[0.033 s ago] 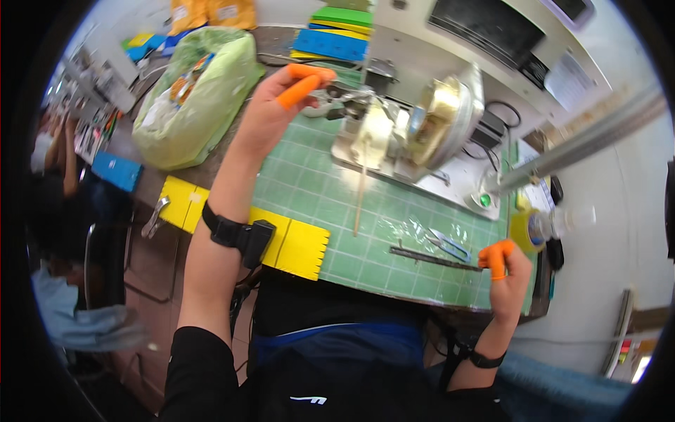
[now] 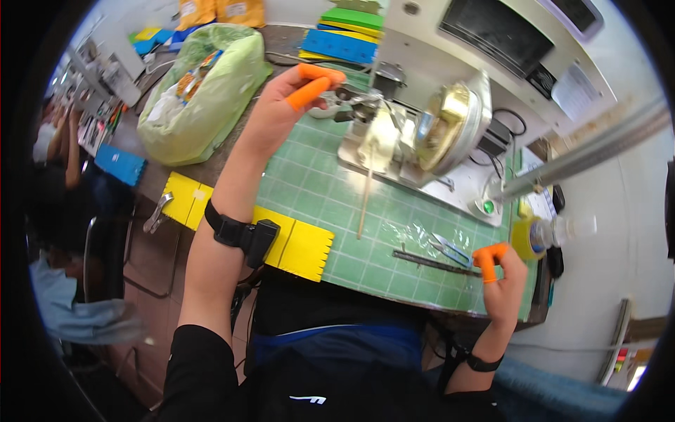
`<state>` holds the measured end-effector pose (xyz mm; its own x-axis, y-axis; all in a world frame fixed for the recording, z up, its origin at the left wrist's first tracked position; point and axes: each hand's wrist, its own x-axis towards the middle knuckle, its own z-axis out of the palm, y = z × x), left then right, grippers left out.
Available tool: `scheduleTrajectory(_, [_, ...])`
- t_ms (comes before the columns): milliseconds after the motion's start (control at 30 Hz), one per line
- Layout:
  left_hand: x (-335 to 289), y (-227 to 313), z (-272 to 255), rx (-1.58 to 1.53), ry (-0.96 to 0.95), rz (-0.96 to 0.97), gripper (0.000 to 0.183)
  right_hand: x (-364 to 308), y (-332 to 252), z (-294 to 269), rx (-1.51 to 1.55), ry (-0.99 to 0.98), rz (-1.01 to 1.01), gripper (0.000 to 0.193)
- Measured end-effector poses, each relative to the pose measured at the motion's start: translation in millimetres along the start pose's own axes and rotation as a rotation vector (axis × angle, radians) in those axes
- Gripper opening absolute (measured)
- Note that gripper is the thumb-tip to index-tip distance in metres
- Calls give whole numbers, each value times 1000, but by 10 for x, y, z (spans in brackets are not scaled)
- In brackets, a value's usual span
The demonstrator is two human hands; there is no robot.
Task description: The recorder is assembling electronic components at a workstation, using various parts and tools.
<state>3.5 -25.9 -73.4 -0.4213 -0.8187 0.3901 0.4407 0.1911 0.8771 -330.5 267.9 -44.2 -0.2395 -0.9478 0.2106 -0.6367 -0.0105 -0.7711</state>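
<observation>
Orange finger cots cover some fingertips of both hands. My left hand [image 2: 285, 105] reaches to the far side of the table, its thumb and finger pinched together beside the metal arm [image 2: 362, 98] of a small bench machine [image 2: 380, 137]. What sits in that pinch is too small to make out. My right hand [image 2: 505, 281] is curled closed at the table's right edge. Its fingertips meet the right ends of a thin dark strip [image 2: 436, 264] and blue-handled tweezers [image 2: 453, 250]; whether it grips either is hidden. A thin wooden stick [image 2: 366, 200] points from the machine toward me.
A round gold-and-white wheel [image 2: 450, 130] stands on the machine's right. Yellow notched boards [image 2: 302, 250] lie under my left forearm. A green bag-lined bin [image 2: 204, 105] stands far left, stacked coloured boards [image 2: 341, 39] at the back. At right are a bottle [image 2: 538, 235] and a metal post [image 2: 583, 151].
The view shifts slightly, moving the table scene a little right and down. My right hand edges left toward the tweezers' handles. My left hand stays at the machine, still pinched.
</observation>
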Motion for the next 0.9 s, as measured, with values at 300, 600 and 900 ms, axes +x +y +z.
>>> scheduleTrajectory(300, [94, 645, 354, 1212, -276, 303, 16, 315, -165, 287, -388, -324, -30, 29])
scheduleTrajectory(600, [209, 641, 465, 866, -408, 396, 13, 437, -135, 290, -248, -419, 111, 26])
scheduleTrajectory(900, [295, 365, 441, 348, -307, -18, 8, 627, -766, 582, 471, -609, -213, 17])
